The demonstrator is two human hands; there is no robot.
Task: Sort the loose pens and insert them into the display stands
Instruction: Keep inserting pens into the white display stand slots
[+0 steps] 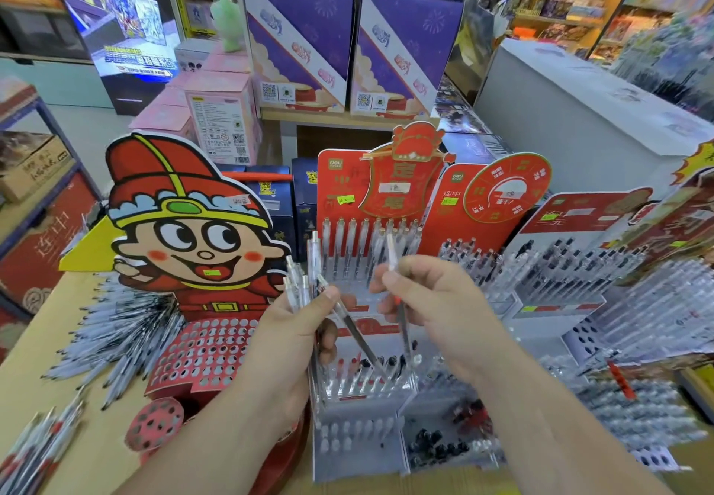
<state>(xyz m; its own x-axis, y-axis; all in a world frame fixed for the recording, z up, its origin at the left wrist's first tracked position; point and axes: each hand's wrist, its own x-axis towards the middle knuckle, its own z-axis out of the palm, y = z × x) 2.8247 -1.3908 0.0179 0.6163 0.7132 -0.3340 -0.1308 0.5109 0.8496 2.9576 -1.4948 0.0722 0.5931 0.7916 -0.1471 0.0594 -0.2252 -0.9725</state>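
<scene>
Two hands meet above the middle of the table (pixel 89 436), where the person stands sorting stock. The left hand (pixel 293 328) curls round a small bundle of pens (pixel 305 278), whose clear barrels fan up toward twelve o'clock, while one dark-tipped pen from the same grip slants down toward five o'clock. The right hand (pixel 429 301) pinches a single pen (pixel 403 328) between thumb and fingers, high on its barrel, with the writing end pointing toward six o'clock. That end aims at the clear tiered stand (pixel 359 386), whose rows look only partly filled. At nine o'clock from the hands lies the loose heap (pixel 127 324), not yet sorted, just beside the perforated red base (pixel 208 344) of a cartoon-figure display. At two to three o'clock, further stands (pixel 560 274) are packed with pens. As to handling, each pen appears light, stiff and slender, and its smooth plastic barrel is probably a little slippery. A loosely held bundle could therefore fan out or shed a pen. The best hold for insertion seems to be a thumb-and-finger pinch on the upper barrel, leaving the lower length free to enter a slot. The slots look narrow and closely spaced, so a tilted pen may jam against its neighbours. Clips and tips are the likeliest parts to snag. Whether the single pen matches this stand's type cannot be told through the blur.
</scene>
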